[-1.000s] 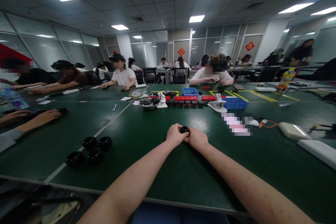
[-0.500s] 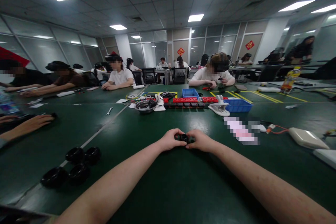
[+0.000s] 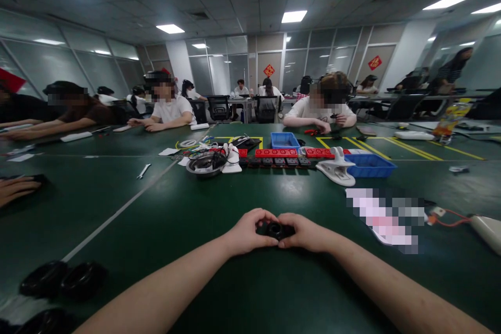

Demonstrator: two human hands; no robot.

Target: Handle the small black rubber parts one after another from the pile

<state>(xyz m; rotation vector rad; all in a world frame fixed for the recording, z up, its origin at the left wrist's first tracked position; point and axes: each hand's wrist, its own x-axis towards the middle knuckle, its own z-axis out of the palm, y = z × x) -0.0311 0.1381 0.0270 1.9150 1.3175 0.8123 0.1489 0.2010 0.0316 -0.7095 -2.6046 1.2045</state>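
Both my hands meet over the green table around a small black round part (image 3: 275,229) with a hole in its middle. My left hand (image 3: 250,232) grips its left side, thumb in front and fingers curled behind. From the right, my right hand (image 3: 307,233) closes on the same part with thumb and fingers. Fingers cover much of it, so its full shape is hidden. At the lower left, several shiny black ring-shaped pieces (image 3: 83,280) lie on the table, some cut off by the view's edge.
Beyond my hands lie a metal bowl with cables (image 3: 206,163), red power strips (image 3: 276,153), a white clamp (image 3: 337,169) and a blue bin (image 3: 370,165). A wrench (image 3: 143,171) lies at left. A co-worker's hand (image 3: 18,188) rests at the left edge; other people sit across.
The camera has shifted, so the black rings slide down and left in view and the far items look larger. Both hands keep hold of the black part, now slightly lower in view.
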